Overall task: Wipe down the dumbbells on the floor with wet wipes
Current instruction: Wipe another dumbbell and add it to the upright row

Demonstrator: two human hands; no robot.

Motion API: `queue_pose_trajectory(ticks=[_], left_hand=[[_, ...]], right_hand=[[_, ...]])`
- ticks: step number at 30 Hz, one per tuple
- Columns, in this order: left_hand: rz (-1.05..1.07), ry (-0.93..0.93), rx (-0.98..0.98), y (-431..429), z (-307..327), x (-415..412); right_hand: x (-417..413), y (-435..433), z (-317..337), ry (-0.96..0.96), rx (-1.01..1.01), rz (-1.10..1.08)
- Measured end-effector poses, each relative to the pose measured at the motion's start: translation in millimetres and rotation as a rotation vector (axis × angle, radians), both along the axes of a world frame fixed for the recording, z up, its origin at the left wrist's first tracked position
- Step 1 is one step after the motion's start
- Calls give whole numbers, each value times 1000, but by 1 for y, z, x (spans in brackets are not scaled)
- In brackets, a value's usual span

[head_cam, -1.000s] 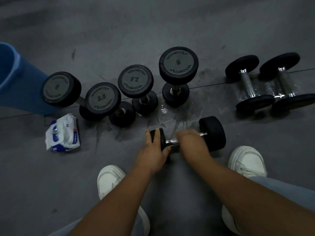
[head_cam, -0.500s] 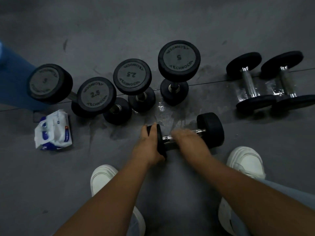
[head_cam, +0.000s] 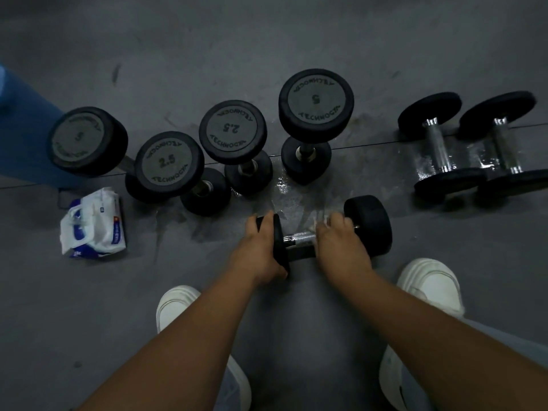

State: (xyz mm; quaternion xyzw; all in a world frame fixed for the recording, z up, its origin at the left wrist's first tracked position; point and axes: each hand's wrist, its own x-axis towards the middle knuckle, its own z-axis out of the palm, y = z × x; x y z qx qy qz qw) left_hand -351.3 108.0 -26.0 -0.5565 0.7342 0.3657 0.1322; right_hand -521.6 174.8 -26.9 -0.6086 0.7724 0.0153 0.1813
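Note:
A small black dumbbell [head_cam: 369,225] lies on its side on the grey floor between my feet. My left hand [head_cam: 258,250] grips its left head. My right hand [head_cam: 341,244] is curled over the chrome handle [head_cam: 298,239] near the right head, holding a white wet wipe [head_cam: 321,222] that peeks out past my fingers. A pack of wet wipes [head_cam: 93,223] lies on the floor at the left.
Several black dumbbells stand on end in a row behind, marked 2.5 [head_cam: 232,130] and 5 [head_cam: 315,100]. Two more dumbbells [head_cam: 439,149] lie on a wet patch at the right. A blue bin [head_cam: 20,137] stands far left. My white shoes [head_cam: 430,284] flank the work spot.
My right hand has slid right along the handle towards the right head, baring chrome, and the wipe now shows past my fingers. My left hand keeps its grip on the left head.

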Motion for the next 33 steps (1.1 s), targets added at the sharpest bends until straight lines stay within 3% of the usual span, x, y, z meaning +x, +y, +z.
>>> queue_pose_trajectory(ticks=[4,9,11,13,16,21,24,28,33], left_hand=[[7,5,10,-1,1,0],[1,0,2,-1,2,-1],[1,0,-3,0,0,-1],[7,11,-2,0,-1,0],[10,54,-5,1,-1,-1],[22,2,5,1,1,-2],[4,8,4,0,3,-2],[13,0,43,-4,6,-2],[2,-39,28,-4,14,-7]], right_hand=[[-15,-15,0,-326,31,-22],[-7,-18,4,-523,-178,-397],[-8,-12,3,-426,-192,-472],[12,-4,0,-265,-135,-366],[43,1,1,-374,-5,-127],[1,2,-3,-423,-128,-414],[22,2,3,-335,-18,-146],[-4,-2,3,-213,-120,-306],[-7,-20,4,-134,39,-61]])
